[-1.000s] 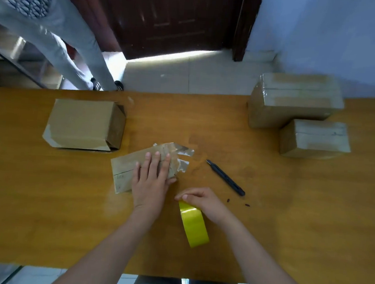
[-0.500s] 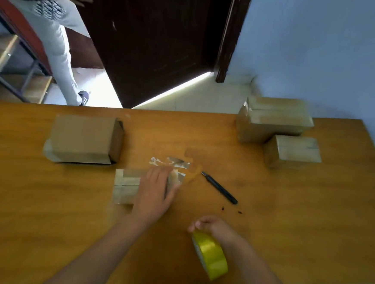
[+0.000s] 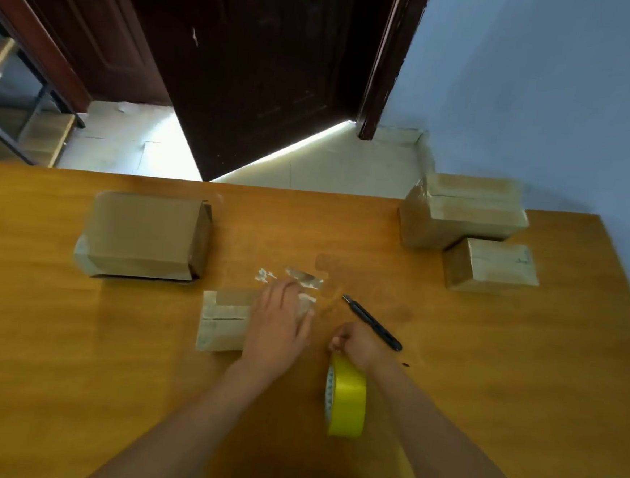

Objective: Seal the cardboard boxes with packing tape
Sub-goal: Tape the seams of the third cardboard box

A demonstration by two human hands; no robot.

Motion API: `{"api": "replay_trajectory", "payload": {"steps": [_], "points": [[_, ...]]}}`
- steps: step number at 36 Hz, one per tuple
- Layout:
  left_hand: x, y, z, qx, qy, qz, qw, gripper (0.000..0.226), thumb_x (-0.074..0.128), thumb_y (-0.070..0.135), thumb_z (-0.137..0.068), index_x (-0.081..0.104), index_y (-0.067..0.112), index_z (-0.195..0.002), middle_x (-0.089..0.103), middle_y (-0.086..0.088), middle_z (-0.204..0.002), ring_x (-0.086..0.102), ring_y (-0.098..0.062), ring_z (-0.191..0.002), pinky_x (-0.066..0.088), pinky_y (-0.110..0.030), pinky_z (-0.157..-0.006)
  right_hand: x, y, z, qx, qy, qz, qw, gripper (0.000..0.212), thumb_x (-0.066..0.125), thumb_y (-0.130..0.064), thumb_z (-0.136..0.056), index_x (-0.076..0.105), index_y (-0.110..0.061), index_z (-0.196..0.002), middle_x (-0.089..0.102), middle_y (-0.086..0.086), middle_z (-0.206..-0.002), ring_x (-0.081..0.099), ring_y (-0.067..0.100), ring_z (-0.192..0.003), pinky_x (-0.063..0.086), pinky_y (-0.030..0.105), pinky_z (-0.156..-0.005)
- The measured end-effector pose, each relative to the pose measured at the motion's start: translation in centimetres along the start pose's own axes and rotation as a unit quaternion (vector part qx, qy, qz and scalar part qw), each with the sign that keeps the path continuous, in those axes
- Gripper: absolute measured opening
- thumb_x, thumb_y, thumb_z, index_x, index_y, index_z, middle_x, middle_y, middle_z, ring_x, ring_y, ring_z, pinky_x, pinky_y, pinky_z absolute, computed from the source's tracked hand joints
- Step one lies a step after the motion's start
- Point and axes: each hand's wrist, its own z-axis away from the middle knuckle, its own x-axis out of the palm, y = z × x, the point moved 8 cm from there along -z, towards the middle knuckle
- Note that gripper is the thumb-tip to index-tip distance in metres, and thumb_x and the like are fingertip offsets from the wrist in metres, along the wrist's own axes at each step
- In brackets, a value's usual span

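On the orange wooden table point(image 3: 445, 381) a small cardboard box point(image 3: 224, 320) lies near the middle, slightly left of centre. The left hand point(image 3: 278, 326) lies flat on the right part of this box, fingers straight and pointing away from the person, palm pressing down. Crumpled clear tape point(image 3: 304, 277) shows at the far right end of the box, beside the fingertips; whether it is stuck to the box or to the table cannot be told from this view.

The right hand point(image 3: 358, 344) is just right of the left hand, fingers curled round the far edge of a yellow tape roll point(image 3: 346, 398). The roll stands on edge on the table, nearer the person than the hand.

A black utility knife point(image 3: 372, 323) lies on the table just beyond the right hand, slanting from far left to near right.

A larger cardboard box point(image 3: 144, 234) lies at the far left, apart from the small one. At the far right two taped boxes stand together: a big taped box point(image 3: 462, 212) at the table's far edge, and a smaller taped box point(image 3: 492, 266) touching its near side.
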Motion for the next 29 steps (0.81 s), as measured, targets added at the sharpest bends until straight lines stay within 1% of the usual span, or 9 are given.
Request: {"api": "replay_trajectory", "payload": {"steps": [4,9,11,13,18,22,25,27,29], "points": [[1.0,-2.0,-1.3,-0.057,-0.021,-0.002,0.998,0.049,0.034,0.041,-0.090,0.055,0.007,-0.116,0.054,-0.010,-0.123,0.047,-0.029,-0.117,0.042,-0.046,-0.098,-1.1,-0.8,-1.3,-0.009,0.012,0.043,0.999,0.031,0.049,-0.010,-0.096,0.059,-0.019,-0.067,0.069,0.014,-0.087,0.066,0.029,-0.082,0.054,0.047,-0.082],[2.0,-2.9,-1.7,-0.078,-0.031,-0.019,0.996,0.051,0.035,0.043,-0.091,0.057,0.005,-0.117,0.057,-0.010,-0.122,0.051,-0.032,-0.115,0.045,-0.048,-0.095,-2.4,-2.0,-2.6,-0.052,0.022,0.138,0.989,0.020,0.048,-0.012,-0.096,0.061,-0.020,-0.082,0.062,0.010,-0.091,0.063,0.031,-0.090,0.043,0.032,-0.068],[2.0,-2.9,-1.7,-0.084,-0.033,-0.021,0.996,0.051,0.034,0.044,-0.091,0.057,0.005,-0.117,0.057,-0.010,-0.123,0.051,-0.032,-0.116,0.045,-0.048,-0.095,-2.8,-2.4,-3.1,-0.079,0.029,0.171,0.982,0.019,0.051,-0.016,-0.096,0.069,-0.015,-0.101,0.060,0.009,-0.114,0.058,0.028,-0.104,0.043,0.031,-0.076],[2.0,-2.8,-1.8,-0.085,-0.033,-0.021,0.996,0.051,0.034,0.044,-0.092,0.057,0.006,-0.117,0.057,-0.010,-0.123,0.050,-0.031,-0.117,0.043,-0.047,-0.096,-3.1,-2.6,-3.3,-0.102,0.042,0.187,0.976,0.022,0.054,-0.020,-0.095,0.071,-0.016,-0.108,0.053,0.005,-0.125,0.054,0.024,-0.112,0.043,0.029,-0.083],[1.8,-2.7,-1.8,-0.085,-0.024,-0.005,0.996,0.048,0.034,0.043,-0.093,0.056,0.007,-0.117,0.059,-0.010,-0.120,0.044,-0.025,-0.119,0.043,-0.045,-0.095,-3.3,-2.1,-3.7,-0.097,0.025,0.201,0.975,0.024,0.053,-0.025,-0.096,0.070,-0.015,-0.110,0.051,0.001,-0.129,0.056,0.020,-0.109,0.037,0.025,-0.074],[1.7,-2.7,-1.7,-0.081,-0.023,-0.001,0.996,0.046,0.034,0.043,-0.095,0.054,0.009,-0.118,0.058,-0.009,-0.120,0.042,-0.023,-0.119,0.042,-0.044,-0.095,-3.1,-2.1,-4.1,-0.087,-0.011,0.147,0.985,0.027,0.054,-0.018,-0.095,0.066,-0.011,-0.118,0.059,0.010,-0.127,0.054,0.026,-0.117,0.042,0.031,-0.097],[1.8,-2.8,-1.8,-0.085,-0.033,-0.005,0.996,0.047,0.032,0.044,-0.096,0.055,0.010,-0.118,0.059,-0.008,-0.121,0.044,-0.023,-0.119,0.040,-0.043,-0.096,-3.0,-2.2,-4.1,-0.090,-0.015,0.073,0.993,0.024,0.058,-0.012,-0.092,0.067,-0.011,-0.114,0.065,0.008,-0.115,0.062,0.027,-0.105,0.048,0.043,-0.093],[1.8,-2.8,-1.9,-0.085,-0.038,-0.012,0.996,0.048,0.031,0.045,-0.096,0.056,0.011,-0.120,0.058,-0.007,-0.122,0.044,-0.023,-0.120,0.039,-0.042,-0.098,-2.9,-2.4,-4.2,-0.095,-0.024,0.113,0.989,0.032,0.057,-0.013,-0.093,0.060,-0.011,-0.125,0.060,0.007,-0.125,0.058,0.026,-0.111,0.046,0.039,-0.096],[1.9,-2.8,-1.8,-0.084,-0.045,-0.018,0.995,0.050,0.029,0.046,-0.096,0.056,0.013,-0.122,0.058,-0.005,-0.125,0.043,-0.022,-0.121,0.035,-0.040,-0.100,-3.2,-2.4,-4.5,-0.108,-0.022,0.163,0.980,0.053,0.058,-0.014,-0.093,0.042,-0.022,-0.143,0.050,0.003,-0.140,0.049,0.023,-0.124,0.042,0.035,-0.100]]}}
